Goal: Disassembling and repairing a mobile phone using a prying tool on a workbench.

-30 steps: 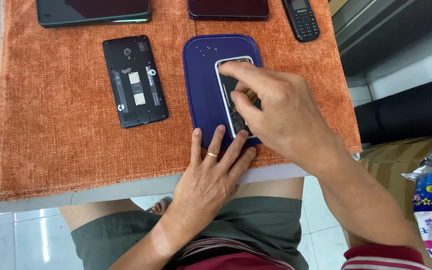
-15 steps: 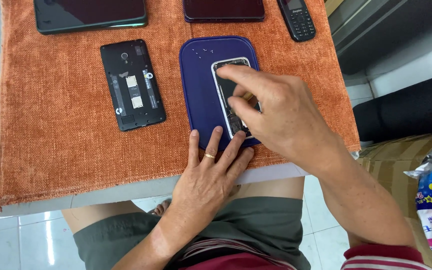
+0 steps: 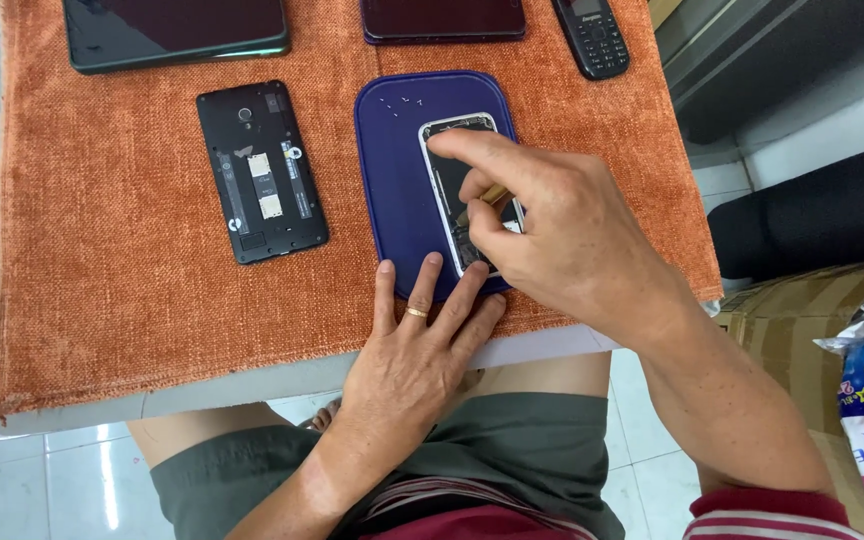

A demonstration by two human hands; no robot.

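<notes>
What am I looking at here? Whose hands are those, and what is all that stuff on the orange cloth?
A camera on a person's head looks down at their own two hands. The right hand pinches a thin tan tool and works on a small opened phone lying on a dark blue mat. The left hand lies flat, its fingers pressing the mat's near edge. Everything sits on an orange cloth. Beside the mat lies a black phone with its back off. Farther away lie two dark flat devices and a small keypad phone.
</notes>
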